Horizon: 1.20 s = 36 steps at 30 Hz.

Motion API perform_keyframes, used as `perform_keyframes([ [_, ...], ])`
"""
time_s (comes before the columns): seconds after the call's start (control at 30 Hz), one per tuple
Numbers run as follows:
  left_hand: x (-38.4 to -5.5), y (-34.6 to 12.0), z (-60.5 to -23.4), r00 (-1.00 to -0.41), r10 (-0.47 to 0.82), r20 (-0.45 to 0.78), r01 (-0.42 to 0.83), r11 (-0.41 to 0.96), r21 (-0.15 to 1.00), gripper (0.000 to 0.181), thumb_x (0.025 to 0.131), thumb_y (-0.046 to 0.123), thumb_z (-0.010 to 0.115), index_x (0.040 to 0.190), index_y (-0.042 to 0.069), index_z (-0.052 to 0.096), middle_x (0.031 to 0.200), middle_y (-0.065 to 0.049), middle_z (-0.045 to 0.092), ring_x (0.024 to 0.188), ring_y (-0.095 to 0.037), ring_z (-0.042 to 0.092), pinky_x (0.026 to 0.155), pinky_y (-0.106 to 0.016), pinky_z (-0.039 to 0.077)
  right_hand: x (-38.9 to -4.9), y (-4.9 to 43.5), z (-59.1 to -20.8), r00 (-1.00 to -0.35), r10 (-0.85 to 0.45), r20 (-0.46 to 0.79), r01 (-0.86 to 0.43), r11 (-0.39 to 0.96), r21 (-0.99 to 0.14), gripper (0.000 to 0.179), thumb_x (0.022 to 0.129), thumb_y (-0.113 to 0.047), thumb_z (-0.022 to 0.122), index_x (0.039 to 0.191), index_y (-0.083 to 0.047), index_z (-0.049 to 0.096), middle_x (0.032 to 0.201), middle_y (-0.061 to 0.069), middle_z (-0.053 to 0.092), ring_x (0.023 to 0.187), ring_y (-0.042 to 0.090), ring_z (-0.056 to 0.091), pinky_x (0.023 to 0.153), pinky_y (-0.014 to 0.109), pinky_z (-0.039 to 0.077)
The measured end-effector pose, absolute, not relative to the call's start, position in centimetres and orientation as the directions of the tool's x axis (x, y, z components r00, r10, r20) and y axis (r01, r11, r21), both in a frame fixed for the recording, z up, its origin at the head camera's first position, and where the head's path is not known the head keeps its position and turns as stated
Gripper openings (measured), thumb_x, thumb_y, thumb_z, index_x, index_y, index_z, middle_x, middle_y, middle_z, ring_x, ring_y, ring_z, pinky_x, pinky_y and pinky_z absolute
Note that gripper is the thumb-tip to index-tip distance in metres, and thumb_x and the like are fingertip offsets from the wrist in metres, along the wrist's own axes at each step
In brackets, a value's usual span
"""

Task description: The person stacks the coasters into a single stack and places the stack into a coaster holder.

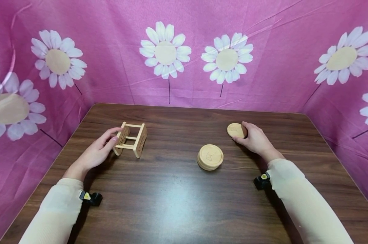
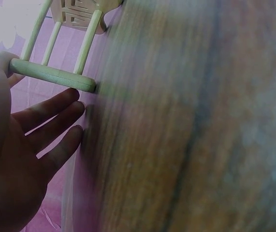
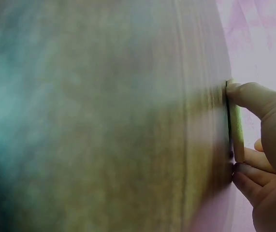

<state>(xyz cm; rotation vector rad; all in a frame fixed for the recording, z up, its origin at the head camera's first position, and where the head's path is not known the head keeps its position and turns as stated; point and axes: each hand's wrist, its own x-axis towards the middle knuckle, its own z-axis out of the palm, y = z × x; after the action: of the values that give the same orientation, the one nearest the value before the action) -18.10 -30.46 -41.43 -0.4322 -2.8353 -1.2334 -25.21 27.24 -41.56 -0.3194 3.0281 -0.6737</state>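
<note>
My left hand [image 1: 96, 151] grips the near side panel of a small wooden coaster holder [image 1: 140, 144], which stands on the left of the table with dowel rods between two carved panels. In the left wrist view, the holder's panel [image 2: 53, 76] lies at thumb and forefinger while the other fingers are spread below it. On the right, my right hand [image 1: 259, 140] pinches a round wooden coaster [image 1: 236, 130] by its edge, low at the tabletop. The right wrist view shows this coaster [image 3: 237, 125] edge-on between thumb and fingers. A stack of similar coasters [image 1: 210, 157], the top one engraved, sits between the hands.
The dark wood-grain table [image 1: 171, 193] reaches back to a pink cloth [image 1: 113, 71] printed with large daisies, which hangs behind and along both sides. Black wrist cameras sit at the left cuff [image 1: 92, 199] and right cuff [image 1: 261, 182].
</note>
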Motion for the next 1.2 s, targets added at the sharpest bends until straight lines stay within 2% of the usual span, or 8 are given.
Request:
perform_keyframes([
  [0.43, -18.1, -30.5, -41.4, -0.960, 0.245, 0.136, 0.267, 0.650, 0.711, 0.043, 0.118, 0.023, 0.043, 0.160, 0.016, 0.047, 0.123, -0.020, 0.071, 0.099, -0.005, 0.059, 0.087, -0.026, 0.045, -24.2, 27.2, -40.9, -0.975, -0.208, 0.074, -0.219, 0.871, -0.440, 0.085, 0.097, -0.036, 0.079, 0.154, 0.016, 0.044, 0.152, 0.040, 0.051, 0.145, 0.056, 0.047, 0.122, 0.065, 0.035],
  [0.93, -18.0, -30.4, -41.2, -0.959, 0.249, 0.135, 0.268, 0.648, 0.712, 0.042, 0.118, 0.023, 0.043, 0.160, 0.016, 0.047, 0.122, -0.020, 0.071, 0.097, -0.006, 0.059, 0.084, -0.028, 0.046, -21.4, 26.5, -39.2, -0.935, -0.270, 0.229, -0.346, 0.836, -0.427, 0.077, 0.092, -0.028, 0.086, 0.147, 0.014, 0.054, 0.143, 0.036, 0.062, 0.135, 0.052, 0.058, 0.114, 0.066, 0.044],
  [1.2, -18.1, -30.4, -41.2, -0.956, 0.259, 0.138, 0.278, 0.645, 0.712, 0.043, 0.118, 0.022, 0.042, 0.160, 0.014, 0.046, 0.127, -0.022, 0.072, 0.105, -0.001, 0.060, 0.093, -0.022, 0.045, -20.2, 25.8, -38.1, -0.924, -0.297, 0.239, -0.374, 0.826, -0.421, 0.076, 0.091, -0.030, 0.088, 0.147, 0.010, 0.057, 0.147, 0.033, 0.061, 0.138, 0.050, 0.057, 0.115, 0.065, 0.043],
])
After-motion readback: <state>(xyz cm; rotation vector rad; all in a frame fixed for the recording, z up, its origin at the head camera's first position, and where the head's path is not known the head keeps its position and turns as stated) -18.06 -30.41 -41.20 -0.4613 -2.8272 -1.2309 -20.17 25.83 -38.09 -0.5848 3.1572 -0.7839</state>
